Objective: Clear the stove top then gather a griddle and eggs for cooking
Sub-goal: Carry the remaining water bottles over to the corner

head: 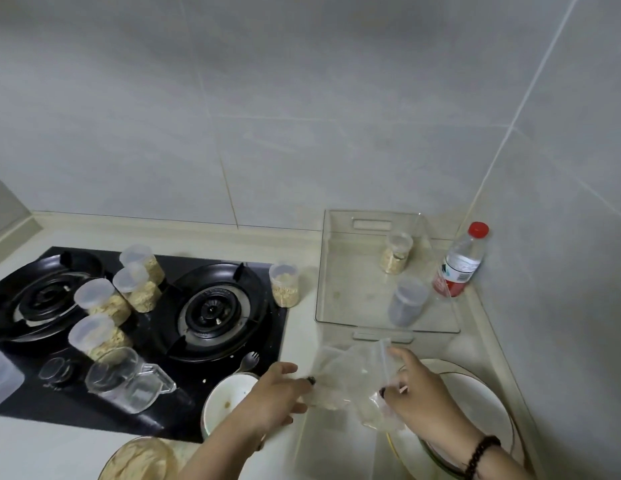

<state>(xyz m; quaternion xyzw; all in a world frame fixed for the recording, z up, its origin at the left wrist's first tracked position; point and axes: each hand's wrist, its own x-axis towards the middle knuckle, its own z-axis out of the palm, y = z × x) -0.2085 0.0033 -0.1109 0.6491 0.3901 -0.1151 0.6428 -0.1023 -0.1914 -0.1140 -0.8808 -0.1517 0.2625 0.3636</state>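
- Both hands, left hand (pixel 272 393) and right hand (pixel 414 396), pinch the plastic bag (pixel 350 379) right of the stove top (pixel 212 403).
- Stove top is crowded with jars (pixel 136 287); no griddle or eggs visible.
- Risk: the slack bag could spill crumbs.

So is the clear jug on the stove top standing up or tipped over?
Tipped over. The clear jug lies on its side on the black stove top, its spout pointing right.

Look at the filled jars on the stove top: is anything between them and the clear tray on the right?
Only one jar at the stove's right edge lies on that path; beyond it, bare counter reaches the clear tray. Both hands hold a plastic bag.
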